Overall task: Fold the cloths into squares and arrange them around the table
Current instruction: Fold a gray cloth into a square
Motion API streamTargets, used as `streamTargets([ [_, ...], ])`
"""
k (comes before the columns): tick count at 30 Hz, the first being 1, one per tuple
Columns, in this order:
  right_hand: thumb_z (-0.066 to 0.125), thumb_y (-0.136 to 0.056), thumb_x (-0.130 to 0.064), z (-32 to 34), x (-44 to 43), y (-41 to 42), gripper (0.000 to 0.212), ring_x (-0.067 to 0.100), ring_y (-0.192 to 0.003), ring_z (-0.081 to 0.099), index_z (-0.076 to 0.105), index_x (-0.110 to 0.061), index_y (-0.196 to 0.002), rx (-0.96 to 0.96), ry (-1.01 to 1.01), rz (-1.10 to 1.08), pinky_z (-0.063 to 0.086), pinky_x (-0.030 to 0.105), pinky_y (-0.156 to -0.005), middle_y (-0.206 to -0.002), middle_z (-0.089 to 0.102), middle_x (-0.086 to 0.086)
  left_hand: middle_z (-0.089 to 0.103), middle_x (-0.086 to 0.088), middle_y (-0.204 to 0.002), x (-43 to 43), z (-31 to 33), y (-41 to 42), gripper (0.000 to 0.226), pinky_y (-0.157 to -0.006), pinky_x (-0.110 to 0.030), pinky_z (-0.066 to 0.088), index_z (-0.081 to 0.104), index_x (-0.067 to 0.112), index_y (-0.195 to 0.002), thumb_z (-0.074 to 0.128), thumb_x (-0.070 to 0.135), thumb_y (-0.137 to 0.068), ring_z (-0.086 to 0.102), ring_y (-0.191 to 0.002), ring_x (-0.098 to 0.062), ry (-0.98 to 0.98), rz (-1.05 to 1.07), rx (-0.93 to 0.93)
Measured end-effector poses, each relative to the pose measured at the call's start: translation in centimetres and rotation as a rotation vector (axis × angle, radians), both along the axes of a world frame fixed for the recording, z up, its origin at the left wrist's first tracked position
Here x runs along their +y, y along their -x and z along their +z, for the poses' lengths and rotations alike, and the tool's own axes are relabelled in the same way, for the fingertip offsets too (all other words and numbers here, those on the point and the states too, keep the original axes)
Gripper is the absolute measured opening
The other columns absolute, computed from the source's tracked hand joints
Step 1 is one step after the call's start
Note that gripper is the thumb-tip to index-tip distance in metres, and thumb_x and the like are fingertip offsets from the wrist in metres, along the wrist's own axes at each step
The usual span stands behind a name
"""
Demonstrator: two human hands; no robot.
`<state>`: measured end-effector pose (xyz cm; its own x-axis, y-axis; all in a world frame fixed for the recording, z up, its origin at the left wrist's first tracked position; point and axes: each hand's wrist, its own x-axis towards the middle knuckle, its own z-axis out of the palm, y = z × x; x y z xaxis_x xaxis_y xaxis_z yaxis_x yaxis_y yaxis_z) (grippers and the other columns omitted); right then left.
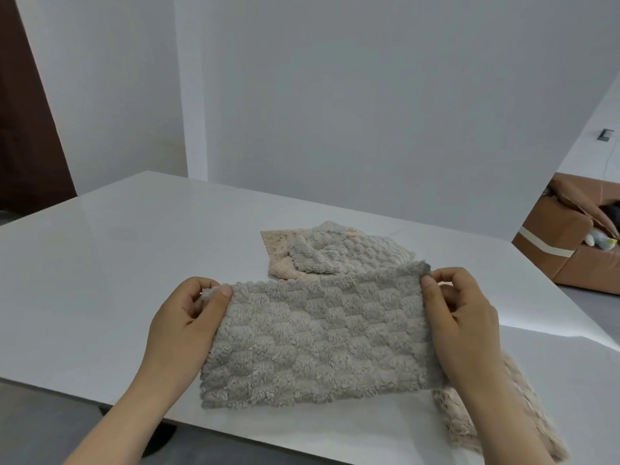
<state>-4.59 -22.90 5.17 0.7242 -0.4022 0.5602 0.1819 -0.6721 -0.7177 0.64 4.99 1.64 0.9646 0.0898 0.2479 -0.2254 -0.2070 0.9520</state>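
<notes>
1. Nearest, a beige cloth [453,421] lies at the near right edge of the table [134,263], partly under the right forearm. A sweep of that arm could drag it off.
2. The grey cloth [318,333] is stretched wide above the near edge. The left hand [188,317] pinches its upper left corner, and the right hand [459,313] pinches its upper right corner between thumb and fingers. I cannot tell whether its lower edge touches the table. With only the corners held, the plush fabric could slip or sag, skewing the fold into something other than a square.
3. Just beyond it, 2 rumpled cloths overlap, a second grey cloth [349,255] on a peach cloth [278,260]. Laying the held cloth forward could snag them.
</notes>
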Motion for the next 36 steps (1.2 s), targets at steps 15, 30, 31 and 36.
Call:
streamTargets([
  [15,0.064,-0.089,-0.029,0.3,6.7,0.4,0.012,0.01,-0.061,0.058,0.06,-0.029,-0.077,0.004,-0.198,0.264,0.048,0.027,-0.056,-0.072,0.064,-0.007,0.068,-0.01,-0.071,-4.5,4.2,1.5,0.011,-0.062,-0.044,0.055,0.062,0.018,-0.088,0.062,0.029,-0.088,0.062,-0.058,-0.029,0.063,-0.141,-0.051],
  [30,0.053,-0.096,-0.017,0.5,7.4,0.4,0.026,0.015,-0.069,0.066,0.063,-0.035,-0.112,0.154,-0.337,0.56,0.057,0.028,-0.061,-0.078,0.066,-0.002,0.075,-0.001,-0.087,-4.8,3.4,2.1,0.012,-0.078,-0.03,0.056,0.073,0.02,-0.093,0.067,0.014,-0.084,0.072,-0.081,-0.018,0.142,-0.257,0.044],
  [31,0.054,-0.096,-0.013,0.4,7.2,0.4,0.032,0.014,-0.069,0.065,0.063,-0.036,-0.116,0.171,-0.319,0.58,0.057,0.027,-0.062,-0.076,0.063,-0.003,0.075,-0.002,-0.088,-4.7,3.4,2.1,0.013,-0.08,-0.033,0.056,0.073,0.018,-0.095,0.068,0.015,-0.083,0.072,-0.084,-0.02,0.15,-0.253,0.058],
  [36,0.061,-0.091,-0.006,0.9,6.8,-0.2,0.037,0.014,-0.066,0.065,0.062,-0.032,-0.117,0.223,-0.293,0.648,0.056,0.027,-0.063,-0.075,0.064,-0.001,0.076,-0.002,-0.083,-4.4,3.5,2.2,0.012,-0.07,-0.023,0.053,0.074,0.014,-0.092,0.071,0.013,-0.08,0.072,-0.078,-0.017,0.189,-0.234,0.067],
])
